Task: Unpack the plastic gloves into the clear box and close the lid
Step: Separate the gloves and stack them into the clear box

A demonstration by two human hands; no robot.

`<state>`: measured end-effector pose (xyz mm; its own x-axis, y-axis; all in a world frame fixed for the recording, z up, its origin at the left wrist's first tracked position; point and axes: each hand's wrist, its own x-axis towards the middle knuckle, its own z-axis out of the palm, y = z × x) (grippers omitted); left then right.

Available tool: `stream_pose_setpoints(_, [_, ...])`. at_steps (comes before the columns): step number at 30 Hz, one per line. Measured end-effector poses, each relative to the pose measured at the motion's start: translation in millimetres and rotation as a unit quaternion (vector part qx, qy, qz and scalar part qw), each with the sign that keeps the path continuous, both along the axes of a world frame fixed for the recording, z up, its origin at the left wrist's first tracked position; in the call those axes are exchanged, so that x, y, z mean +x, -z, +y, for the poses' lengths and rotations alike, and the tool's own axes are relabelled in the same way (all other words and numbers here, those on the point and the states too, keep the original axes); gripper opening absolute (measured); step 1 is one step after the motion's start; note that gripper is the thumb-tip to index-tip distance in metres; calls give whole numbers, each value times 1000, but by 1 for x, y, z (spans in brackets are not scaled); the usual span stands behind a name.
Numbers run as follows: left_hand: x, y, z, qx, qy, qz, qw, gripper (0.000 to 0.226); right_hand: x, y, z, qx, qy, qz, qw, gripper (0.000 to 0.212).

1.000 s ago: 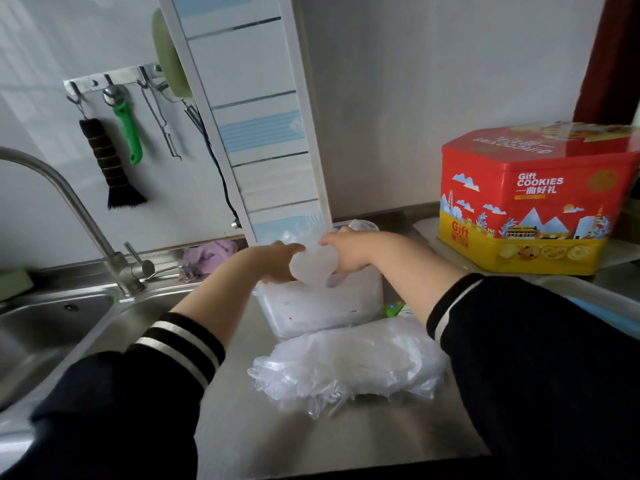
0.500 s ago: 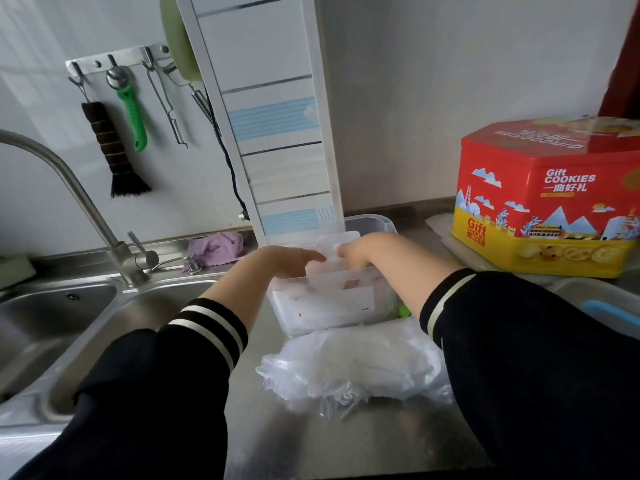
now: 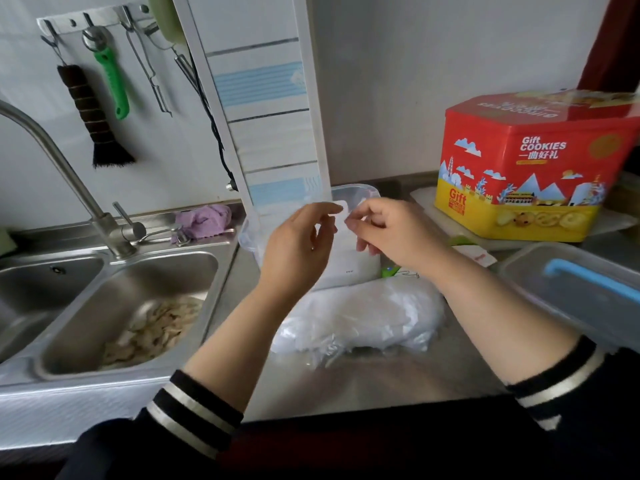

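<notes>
The clear box (image 3: 349, 268) stands on the steel counter past a loose heap of thin plastic gloves (image 3: 360, 320). Both hands are raised over the box. My left hand (image 3: 298, 247) pinches the top left edge of a translucent white lid flap (image 3: 338, 211) between thumb and fingers. My right hand (image 3: 394, 233) pinches the flap's right edge with its fingertips. The flap stands upright between the hands. The hands hide the box's top and inside.
A double steel sink (image 3: 131, 306) with food scraps and a tap (image 3: 59, 157) lie left. A white panel (image 3: 266, 116) leans behind the box. At right are a red cookie tin (image 3: 519, 168) and a clear container with a blue handle (image 3: 571, 289).
Both hands have lifted from the box top and come closer together, bringing the white flap up between them. The camera has moved closer and tilted down.
</notes>
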<state>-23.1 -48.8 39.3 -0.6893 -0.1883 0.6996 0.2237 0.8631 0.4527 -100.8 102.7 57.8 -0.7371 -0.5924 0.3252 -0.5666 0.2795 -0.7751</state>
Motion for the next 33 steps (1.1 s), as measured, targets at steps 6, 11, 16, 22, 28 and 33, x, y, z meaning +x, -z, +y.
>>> stream_pose_setpoints(6, [10,66,30,21,49,-134,990,33,3,76,34,109,0,-24,994,24])
stream_pose_setpoints(11, [12,96,28,-62,16,-152,986,31,12,115,39,36,32,75,996,38])
stream_pose_setpoints(16, [10,100,26,-56,7,-131,990,26,11,129,39,16,88,129,988,40])
stream_pose_setpoints(22, [12,95,38,-89,20,-81,993,28,8,127,37,-27,126,188,974,17])
stream_pose_setpoints(28, [6,83,43,-68,-12,-44,997,21,9,122,38,-109,139,244,954,22])
stream_pose_setpoints(33, [5,69,47,30,-3,-64,998,10,14,117,43,-161,133,169,963,43])
